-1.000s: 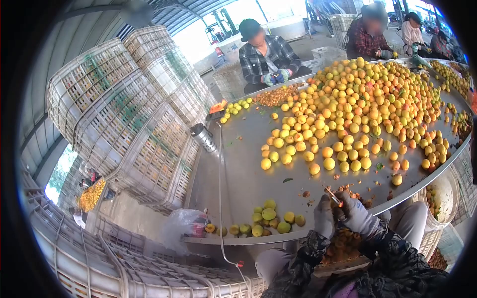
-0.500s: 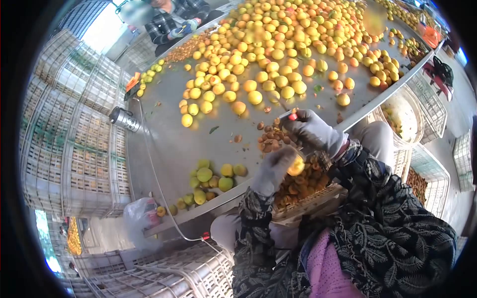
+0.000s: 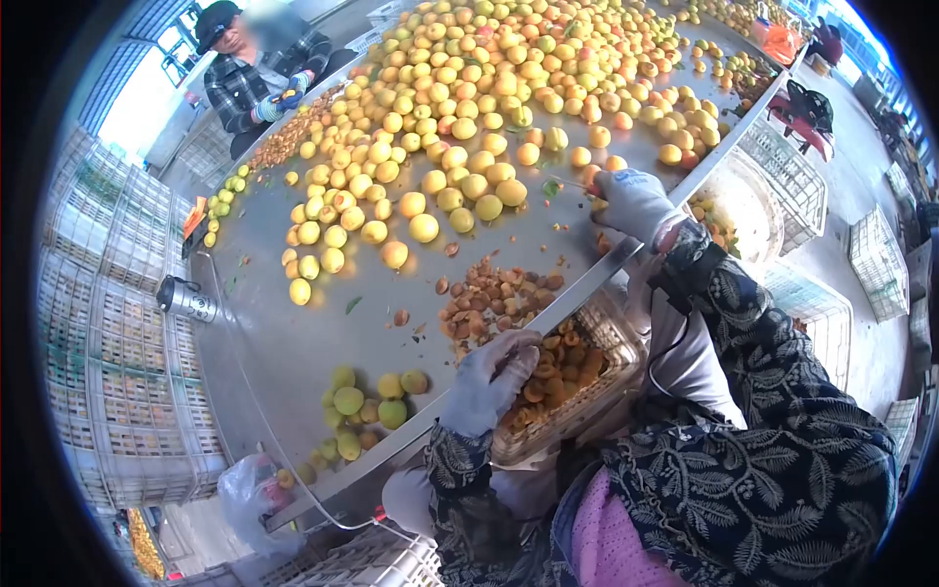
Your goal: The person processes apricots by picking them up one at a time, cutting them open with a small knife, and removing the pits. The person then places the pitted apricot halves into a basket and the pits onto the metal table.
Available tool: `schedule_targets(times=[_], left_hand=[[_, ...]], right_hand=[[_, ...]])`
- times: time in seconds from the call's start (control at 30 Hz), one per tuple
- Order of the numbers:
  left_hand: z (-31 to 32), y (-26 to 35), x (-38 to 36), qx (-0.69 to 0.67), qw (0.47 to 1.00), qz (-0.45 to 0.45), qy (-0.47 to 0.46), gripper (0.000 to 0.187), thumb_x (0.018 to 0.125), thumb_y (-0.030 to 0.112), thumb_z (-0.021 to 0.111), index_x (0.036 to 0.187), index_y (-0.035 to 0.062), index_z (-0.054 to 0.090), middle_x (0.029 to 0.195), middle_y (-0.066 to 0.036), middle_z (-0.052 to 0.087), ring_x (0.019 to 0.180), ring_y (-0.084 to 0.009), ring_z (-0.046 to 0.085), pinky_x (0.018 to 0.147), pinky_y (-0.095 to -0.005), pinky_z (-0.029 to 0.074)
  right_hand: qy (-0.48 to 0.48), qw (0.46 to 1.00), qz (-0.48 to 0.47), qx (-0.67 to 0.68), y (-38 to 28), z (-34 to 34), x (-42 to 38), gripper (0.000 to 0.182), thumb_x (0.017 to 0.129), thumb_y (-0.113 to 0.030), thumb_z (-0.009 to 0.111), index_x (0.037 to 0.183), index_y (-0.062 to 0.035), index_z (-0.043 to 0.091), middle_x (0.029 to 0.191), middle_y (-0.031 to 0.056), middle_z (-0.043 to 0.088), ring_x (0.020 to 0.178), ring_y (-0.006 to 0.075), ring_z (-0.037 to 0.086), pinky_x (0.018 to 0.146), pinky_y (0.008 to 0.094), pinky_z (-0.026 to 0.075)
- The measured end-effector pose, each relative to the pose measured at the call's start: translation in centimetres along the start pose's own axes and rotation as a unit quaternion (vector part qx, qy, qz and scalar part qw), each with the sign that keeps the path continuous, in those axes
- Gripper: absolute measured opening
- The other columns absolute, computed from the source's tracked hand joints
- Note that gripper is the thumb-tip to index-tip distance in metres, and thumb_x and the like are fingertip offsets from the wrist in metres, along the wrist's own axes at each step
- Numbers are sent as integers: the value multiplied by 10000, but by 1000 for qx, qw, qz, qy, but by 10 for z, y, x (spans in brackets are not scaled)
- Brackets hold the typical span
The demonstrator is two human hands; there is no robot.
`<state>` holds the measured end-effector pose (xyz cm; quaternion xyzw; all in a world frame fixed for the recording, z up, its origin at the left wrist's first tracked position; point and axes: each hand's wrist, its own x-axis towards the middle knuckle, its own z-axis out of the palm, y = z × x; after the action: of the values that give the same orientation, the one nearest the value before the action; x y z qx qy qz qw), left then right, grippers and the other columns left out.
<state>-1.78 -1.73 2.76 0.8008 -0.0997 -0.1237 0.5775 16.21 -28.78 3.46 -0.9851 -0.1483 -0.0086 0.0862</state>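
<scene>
My left hand [image 3: 489, 377], in a grey glove, hangs palm down over a plastic crate [image 3: 611, 342] of cut apricot halves at the table's near edge, fingers apart. Just beyond its fingertips lies a heap of brown pits [image 3: 494, 293]. My right hand [image 3: 634, 201], also gloved, reaches out to the near edge of the big pile of yellow apricots [image 3: 469, 98]. It is closed on a small knife [image 3: 569, 182] whose thin blade sticks out to the left. Several greenish apricots [image 3: 362, 401] sit apart near the left front of the steel table [image 3: 284, 333].
A metal flask [image 3: 186, 300] lies at the table's left edge, with stacked white crates [image 3: 88, 323] beyond it. A person in a plaid shirt [image 3: 259, 73] works at the far side. A round white basket [image 3: 753, 210] and more crates stand right of the table; a plastic bag [image 3: 249, 489] hangs below.
My left hand, which held an apricot by the knife, has dropped to the crate of halves. My right hand has moved away from it, out to the apricot pile. The view tilted down.
</scene>
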Motion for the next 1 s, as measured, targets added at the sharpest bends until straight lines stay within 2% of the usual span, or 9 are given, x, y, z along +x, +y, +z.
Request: schedule_targets(times=[0.3,0.37,0.43,0.5,0.57,0.63,0.73,0.9,1.0], left_hand=[[5,-6,20,-50,995,5,88,277,967,247,549,1126,31,617,909,-39,653,853,-109,597,775,-260,479],[7,-7,22,-92,986,-24,140,301,982,267,524,1163,39,600,916,-36,651,864,-101,597,761,-248,484],[8,-9,27,-295,936,-44,189,363,1003,303,475,1251,45,537,977,-52,641,901,-90,585,739,-233,494],[8,1,29,-270,941,12,204,419,1015,314,437,1329,38,465,1081,-71,609,896,-106,587,715,-257,510],[12,8,34,-447,863,83,220,459,1019,317,423,1374,27,410,1155,-89,564,952,-143,587,760,-278,517],[10,11,31,-363,894,122,232,480,1034,327,348,1390,5,365,1299,-123,477,1078,-192,563,932,-332,469],[-8,-1,24,-429,859,142,240,508,1007,332,428,1388,0,371,1190,-130,548,1105,-205,547,944,-358,468],[-20,-4,12,-477,827,166,248,476,1011,342,404,1314,-25,433,1125,-135,570,1053,-215,567,924,-353,478],[-18,-5,12,-532,803,170,207,458,1014,372,395,1205,-32,494,1057,-114,590,989,-193,590,867,-339,511]], right_hand=[[-10,991,28,128,2,21,16,219,776,-163,654,976,-81,621,866,127,676,848,292,656,741,395,513],[-58,938,-54,338,-17,25,7,351,738,-158,756,1047,-59,624,846,101,680,794,218,661,746,339,521],[-137,782,-33,607,-65,14,-14,497,677,-120,837,1101,-10,601,886,45,676,833,110,620,763,289,518],[-70,770,-97,627,-105,22,-30,554,665,-103,858,1126,9,572,967,25,661,902,89,595,792,279,514],[-18,784,-64,617,-138,9,-51,533,676,-90,847,1122,7,571,986,27,655,911,94,592,810,279,508],[-6,783,-66,618,-155,25,-55,541,699,-78,829,1153,1,546,994,32,637,948,105,582,850,282,493],[-110,618,-154,763,-166,29,-64,453,869,-206,702,1220,-26,480,948,20,568,913,108,549,828,279,474],[-288,593,-159,735,-146,7,-64,461,974,-435,499,1205,-36,510,861,23,559,818,104,528,705,269,440],[-203,734,-228,607,-154,-12,-68,543,979,-459,467,1244,13,500,911,95,638,848,185,606,765,317,477]])
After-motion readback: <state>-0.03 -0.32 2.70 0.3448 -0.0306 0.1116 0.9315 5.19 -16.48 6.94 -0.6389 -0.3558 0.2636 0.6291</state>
